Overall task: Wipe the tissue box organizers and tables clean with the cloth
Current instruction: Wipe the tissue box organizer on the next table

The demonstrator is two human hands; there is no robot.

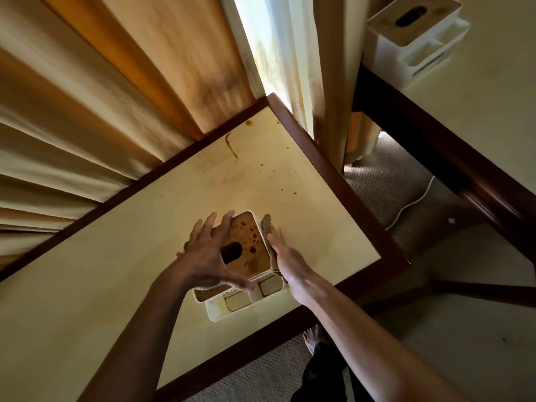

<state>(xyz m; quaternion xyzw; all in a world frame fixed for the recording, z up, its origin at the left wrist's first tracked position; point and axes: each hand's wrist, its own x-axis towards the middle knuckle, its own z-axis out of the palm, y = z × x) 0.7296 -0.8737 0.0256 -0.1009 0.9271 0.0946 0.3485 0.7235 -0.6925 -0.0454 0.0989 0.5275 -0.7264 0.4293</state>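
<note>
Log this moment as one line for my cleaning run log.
left hand: steadies stained organizer | right hand: presses cloth on its side | table: spotted

White tissue box organizer (246, 250) upright on stained table (116, 256) (lid brown-spotted); cloth (268, 227) against side.

Tissue box organizer (246, 253): cream body, tan lid speckled with dark brown spots. Table (116, 271): pale yellow top with brown drips and dots, dark brown edging. Curtains (87, 97): beige and orange folds. Carpet (385, 181): grey-beige. Second organizer (414, 42): white.
</note>
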